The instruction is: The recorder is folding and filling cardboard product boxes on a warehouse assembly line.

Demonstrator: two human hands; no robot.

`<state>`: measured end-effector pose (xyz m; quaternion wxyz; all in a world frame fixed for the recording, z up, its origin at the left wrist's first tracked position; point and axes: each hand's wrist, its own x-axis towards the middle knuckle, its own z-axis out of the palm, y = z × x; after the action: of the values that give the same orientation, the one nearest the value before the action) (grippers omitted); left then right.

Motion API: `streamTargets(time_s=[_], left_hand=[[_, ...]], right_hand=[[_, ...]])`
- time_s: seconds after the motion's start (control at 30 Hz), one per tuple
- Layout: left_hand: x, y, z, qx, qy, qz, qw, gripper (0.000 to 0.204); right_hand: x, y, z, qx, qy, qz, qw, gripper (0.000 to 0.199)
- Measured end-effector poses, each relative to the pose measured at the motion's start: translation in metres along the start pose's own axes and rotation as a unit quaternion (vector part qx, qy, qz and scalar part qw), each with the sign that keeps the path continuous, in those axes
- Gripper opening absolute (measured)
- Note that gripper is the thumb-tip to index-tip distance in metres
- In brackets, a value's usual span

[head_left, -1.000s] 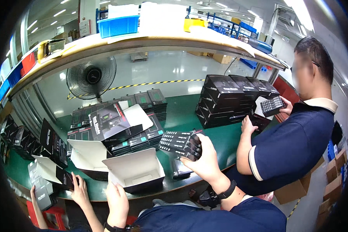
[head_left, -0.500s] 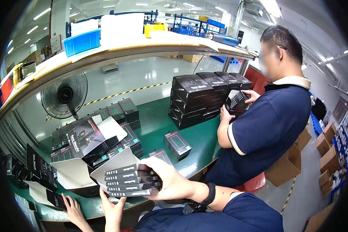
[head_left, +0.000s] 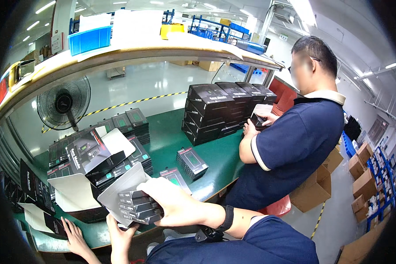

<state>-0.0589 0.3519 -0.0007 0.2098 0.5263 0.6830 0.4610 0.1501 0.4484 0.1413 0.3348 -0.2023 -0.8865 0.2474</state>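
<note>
My right hand [head_left: 174,200], with a black strap on its wrist, grips a small stack of flat black boxes [head_left: 138,207] from above. The stack is tilted and lies against the pale flap [head_left: 125,187] of an open black carton [head_left: 92,213]. My left hand [head_left: 120,233] is just below the stack, thumb and fingers curled at the carton's lower edge; its exact grip is partly hidden. Farther left, another person's hand [head_left: 75,235] rests with spread fingers beside a second open black carton [head_left: 44,220].
Stacks of flat boxes [head_left: 191,163] stand on the green table [head_left: 165,121]. Large black cartons [head_left: 207,110] are piled at the back. A co-worker [head_left: 295,127] on the right handles a dark box. A fan [head_left: 64,103] and an overhead shelf [head_left: 141,53] border the table.
My right hand has moved the stack down and left, closer to the pale flap. My left hand stays under it. The co-worker's box has turned, showing a pale flap.
</note>
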Motion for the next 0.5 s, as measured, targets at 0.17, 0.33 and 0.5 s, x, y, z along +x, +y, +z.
streamTargets(time_s=[0.17, 0.33, 0.5], left_hand=[[0.002, 0.002, -0.001, -0.015, -0.002, 0.026, 1.000, 0.073], [0.004, 0.004, -0.002, 0.021, -0.006, 0.052, 0.998, 0.082], [0.002, 0.012, -0.005, -0.014, -0.050, 0.018, 0.998, 0.087]], right_hand=[[0.006, -0.005, -0.009, -0.074, -0.050, -0.027, 0.996, 0.065], [0.007, -0.006, -0.019, -0.115, -0.053, 0.055, 0.990, 0.064], [0.011, -0.017, -0.016, 0.010, -0.057, 0.057, 0.997, 0.065]])
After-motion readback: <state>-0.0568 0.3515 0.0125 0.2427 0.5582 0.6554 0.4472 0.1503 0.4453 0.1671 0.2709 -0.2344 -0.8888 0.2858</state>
